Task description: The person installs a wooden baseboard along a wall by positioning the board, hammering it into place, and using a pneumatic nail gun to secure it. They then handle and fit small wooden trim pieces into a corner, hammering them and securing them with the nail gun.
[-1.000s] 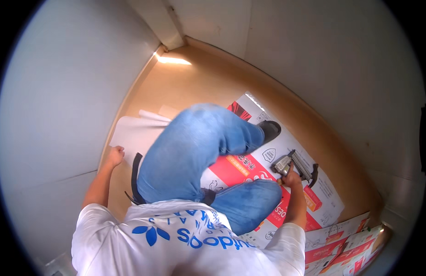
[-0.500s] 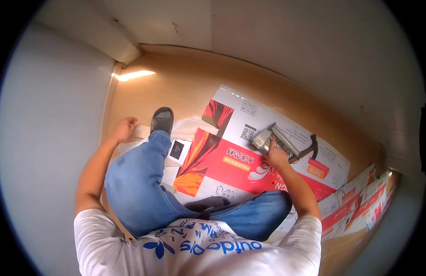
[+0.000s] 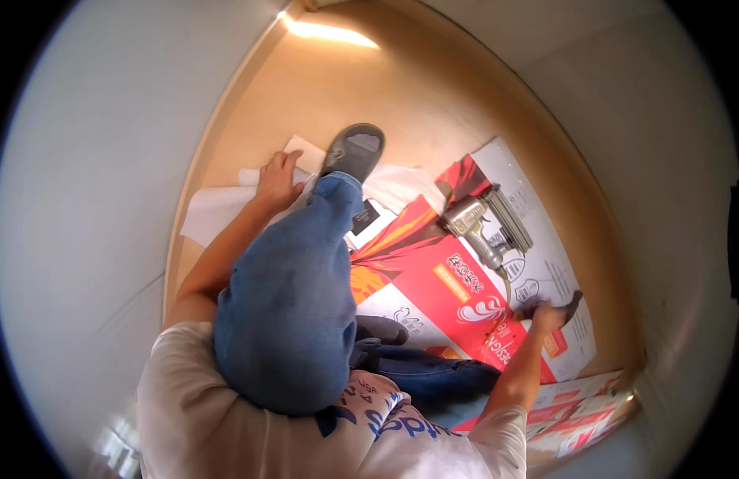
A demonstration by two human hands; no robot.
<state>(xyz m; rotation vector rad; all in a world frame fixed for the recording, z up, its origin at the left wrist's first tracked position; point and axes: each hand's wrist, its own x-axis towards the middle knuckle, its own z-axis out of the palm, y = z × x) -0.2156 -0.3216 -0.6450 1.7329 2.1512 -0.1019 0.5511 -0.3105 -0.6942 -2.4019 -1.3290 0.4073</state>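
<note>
My right hand (image 3: 550, 317) is closed on a dark hammer (image 3: 574, 306), whose head sticks out to the right of the fingers. Just above it, a metallic air nail gun (image 3: 489, 231) lies on its side on the red and white printed cardboard (image 3: 537, 211), apart from the hand. At the left, my left hand (image 3: 280, 182) rests with its fingers apart at the edge of a pale flat strip (image 3: 305, 153), beside my shoe. White sheets (image 3: 213, 211) lie under and around that forearm.
My shod foot (image 3: 355, 153) stands between the left hand and the cardboard. More printed cardboard (image 3: 581, 411) leans at the lower right. Pale walls (image 3: 106, 199) enclose the tan floor (image 3: 305, 88) on both sides.
My right hand has let go of the nail gun and closed on the hammer. My left hand has moved onto the pale strip. The view has turned.
</note>
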